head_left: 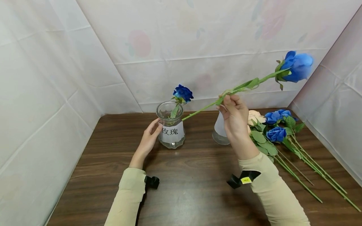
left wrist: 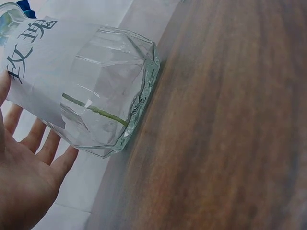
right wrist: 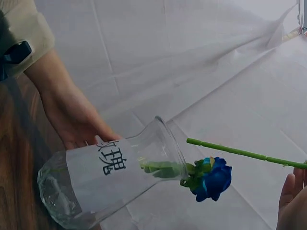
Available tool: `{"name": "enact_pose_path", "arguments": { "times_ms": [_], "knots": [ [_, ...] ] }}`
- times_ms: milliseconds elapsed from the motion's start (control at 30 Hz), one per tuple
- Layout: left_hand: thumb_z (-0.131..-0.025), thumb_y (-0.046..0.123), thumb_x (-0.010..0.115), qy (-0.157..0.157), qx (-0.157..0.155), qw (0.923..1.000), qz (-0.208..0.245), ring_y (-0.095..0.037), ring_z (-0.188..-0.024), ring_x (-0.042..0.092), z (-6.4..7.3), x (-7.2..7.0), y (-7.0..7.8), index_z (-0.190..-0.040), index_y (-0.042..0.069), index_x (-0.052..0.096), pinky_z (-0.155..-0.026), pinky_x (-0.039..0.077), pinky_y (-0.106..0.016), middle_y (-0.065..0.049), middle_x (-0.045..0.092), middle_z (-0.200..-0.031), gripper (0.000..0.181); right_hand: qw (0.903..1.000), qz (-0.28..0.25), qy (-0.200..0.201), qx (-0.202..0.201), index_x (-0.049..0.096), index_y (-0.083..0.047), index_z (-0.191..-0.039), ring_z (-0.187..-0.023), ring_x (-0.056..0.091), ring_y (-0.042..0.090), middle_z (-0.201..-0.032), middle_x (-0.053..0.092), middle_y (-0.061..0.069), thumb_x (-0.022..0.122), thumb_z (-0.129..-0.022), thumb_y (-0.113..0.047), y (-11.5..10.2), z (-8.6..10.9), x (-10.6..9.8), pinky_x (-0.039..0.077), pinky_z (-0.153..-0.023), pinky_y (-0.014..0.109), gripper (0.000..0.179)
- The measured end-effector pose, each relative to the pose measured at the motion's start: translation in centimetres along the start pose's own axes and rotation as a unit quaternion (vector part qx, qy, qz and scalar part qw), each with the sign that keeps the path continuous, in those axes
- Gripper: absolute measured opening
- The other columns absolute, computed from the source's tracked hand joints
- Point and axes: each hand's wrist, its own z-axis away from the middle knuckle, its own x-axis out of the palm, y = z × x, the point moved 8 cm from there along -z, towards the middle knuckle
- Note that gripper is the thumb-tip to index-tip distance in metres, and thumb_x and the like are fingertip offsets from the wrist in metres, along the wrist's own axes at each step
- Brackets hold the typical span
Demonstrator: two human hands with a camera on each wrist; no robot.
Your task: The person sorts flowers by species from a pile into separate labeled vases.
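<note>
A glass vase (head_left: 171, 145) with a white label bearing dark characters stands on the table, one blue rose (head_left: 183, 93) inside it. In the left wrist view, that rose's green stem (left wrist: 98, 111) reaches the vase's bottom. My left hand (head_left: 149, 137) holds the vase's left side, thumb in front and fingers behind. Between thumb and fingers my right hand (head_left: 236, 116) pinches another blue rose (head_left: 297, 66) by its stem, the bloom up to the right. In the right wrist view, the stem's cut end (right wrist: 194, 142) is just outside the vase's rim, apart from it.
A second glass vase (head_left: 220, 138) with a white label stands partly behind my right hand. On the table's right side lie several blue roses (head_left: 276, 134) and pale peach flowers (head_left: 255, 116), stems pointing toward the front right. White cloth walls (head_left: 85, 62) surround the wooden table (head_left: 181, 185).
</note>
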Motion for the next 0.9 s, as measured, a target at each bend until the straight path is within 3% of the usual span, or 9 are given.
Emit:
{"name": "enact_pose_path", "arguments": {
  "times_ms": [233,333,567,900],
  "knots": [
    [-0.107,0.022,0.047,-0.004,0.0,1.0,0.002,-0.03,-0.145,0.028,0.0,0.1,0.0,-0.152,0.001,0.034,-0.117,0.024,-0.045,-0.019,0.034,-0.155,0.051,0.9988,0.04,-0.023,-0.017,0.067,-0.011,-0.086,-0.078,0.065,0.015,-0.087,0.071,0.002,0.07,-0.089,-0.012,0.9,-0.9,2.3,0.053,-0.07,0.025,0.005],
    [-0.106,0.025,0.048,-0.004,0.004,1.0,-0.002,-0.031,-0.144,0.029,0.1,0.1,-0.1,-0.151,0.001,0.035,-0.117,0.025,-0.046,-0.02,0.034,-0.155,0.052,0.9985,0.05,-0.017,-0.013,0.065,-0.012,-0.085,-0.078,0.065,0.014,-0.084,0.071,0.0,0.063,-0.094,-0.005,1.8,-1.1,3.0,0.053,-0.07,0.025,0.013],
    [-0.102,0.045,0.053,0.004,0.031,0.9994,-0.012,-0.036,-0.143,0.03,0.2,-0.1,-0.1,-0.15,0.002,0.038,-0.116,0.027,-0.048,-0.022,0.038,-0.152,0.066,0.9936,0.113,0.0,-0.002,0.064,-0.014,-0.084,-0.076,0.066,0.011,-0.083,0.071,-0.004,0.061,-0.096,0.003,4.5,-1.2,4.0,0.054,-0.069,0.026,0.021],
    [-0.107,0.02,0.047,-0.004,0.009,1.0,0.003,-0.031,-0.143,0.03,0.0,0.0,-0.2,-0.151,0.001,0.034,-0.116,0.028,-0.046,-0.02,0.035,-0.154,0.05,0.9839,0.179,-0.004,-0.007,0.065,-0.014,-0.078,-0.071,0.067,0.01,-0.076,0.07,-0.005,0.069,-0.09,0.006,8.3,-0.4,3.8,0.057,-0.074,0.03,0.023]
  ]
}}
